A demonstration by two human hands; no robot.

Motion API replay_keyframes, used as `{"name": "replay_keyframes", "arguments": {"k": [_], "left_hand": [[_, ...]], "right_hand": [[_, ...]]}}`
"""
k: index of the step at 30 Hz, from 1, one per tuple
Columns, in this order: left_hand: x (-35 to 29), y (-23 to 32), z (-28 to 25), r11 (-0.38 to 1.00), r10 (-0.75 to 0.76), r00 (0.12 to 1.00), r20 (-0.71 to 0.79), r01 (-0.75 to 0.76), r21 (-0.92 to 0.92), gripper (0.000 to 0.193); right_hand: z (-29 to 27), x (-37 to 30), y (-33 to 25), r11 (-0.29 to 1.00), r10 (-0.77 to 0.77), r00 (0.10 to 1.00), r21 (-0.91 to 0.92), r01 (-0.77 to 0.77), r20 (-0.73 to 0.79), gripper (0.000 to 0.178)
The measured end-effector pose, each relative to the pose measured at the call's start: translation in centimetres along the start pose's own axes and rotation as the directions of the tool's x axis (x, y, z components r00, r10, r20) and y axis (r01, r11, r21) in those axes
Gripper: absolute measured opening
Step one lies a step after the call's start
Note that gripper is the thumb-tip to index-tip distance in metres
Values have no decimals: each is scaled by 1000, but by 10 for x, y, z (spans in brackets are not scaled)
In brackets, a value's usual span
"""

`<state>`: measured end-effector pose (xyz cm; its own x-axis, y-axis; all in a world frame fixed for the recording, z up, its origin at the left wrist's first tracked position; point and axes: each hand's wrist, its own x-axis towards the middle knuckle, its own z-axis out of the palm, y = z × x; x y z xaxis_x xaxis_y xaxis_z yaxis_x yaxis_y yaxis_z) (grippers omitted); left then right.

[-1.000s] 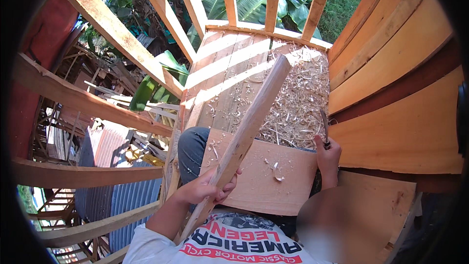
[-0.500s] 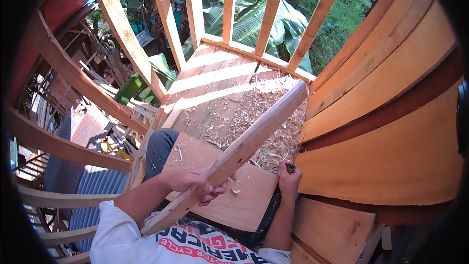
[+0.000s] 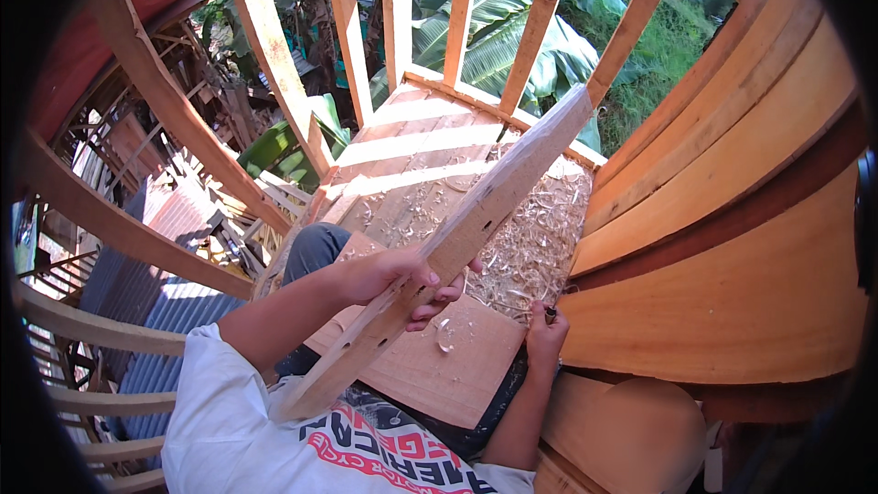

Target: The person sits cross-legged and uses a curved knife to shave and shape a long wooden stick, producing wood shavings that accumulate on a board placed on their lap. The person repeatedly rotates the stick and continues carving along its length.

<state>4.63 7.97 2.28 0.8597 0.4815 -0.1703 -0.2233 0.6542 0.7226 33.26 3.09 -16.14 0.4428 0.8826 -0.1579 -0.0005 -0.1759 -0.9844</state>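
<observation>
My left hand (image 3: 402,284) is closed round a long, squared wooden beam (image 3: 476,210), thumb on top and fingers wrapped beneath. The beam slants from my chest up to the far right, narrows at its far end and has several small dark holes along one face. Across my lap lies a flat wooden board (image 3: 457,357) with a few curled shavings on it. Beyond the board's right edge, my right hand (image 3: 546,338) is closed on a small dark cylindrical thing (image 3: 550,314); only its end shows, so its kind is hidden.
Wood shavings (image 3: 540,238) cover the plank floor (image 3: 402,165) ahead. Upright wooden slats (image 3: 462,14) stand at the far side, and curved ribs (image 3: 183,137) line the left. Overlapping curved planks (image 3: 713,293) form a wall close on the right. Corrugated metal sheets (image 3: 174,338) lie outside, lower left.
The beam has been raised and turned a little in my left hand, its far end higher and its holes plainer. The whole view has shifted slightly. My right hand keeps about the same place.
</observation>
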Motion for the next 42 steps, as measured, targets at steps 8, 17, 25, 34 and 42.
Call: {"name": "replay_keyframes", "arguments": {"k": [8,17,25,34,42], "left_hand": [[15,-1,0,998,70,997,-23,-69,10,54],[25,2,12,585,423,826,-372,65,808,69],[16,6,25,-153,727,671,-146,365,918,71],[13,-9,20,-200,755,646,-116,394,897,76],[22,-22,28,-166,685,702,-195,412,896,73]], "right_hand": [[2,-2,-1,996,-89,995,-27,91,45,9],[6,-6,-11,997,-82,996,11,82,45,10],[4,-4,-10,997,-74,996,23,73,46,13],[3,-3,-4,998,-54,998,31,53,31,15],[2,-1,-1,995,-96,995,15,96,31,19]]}}
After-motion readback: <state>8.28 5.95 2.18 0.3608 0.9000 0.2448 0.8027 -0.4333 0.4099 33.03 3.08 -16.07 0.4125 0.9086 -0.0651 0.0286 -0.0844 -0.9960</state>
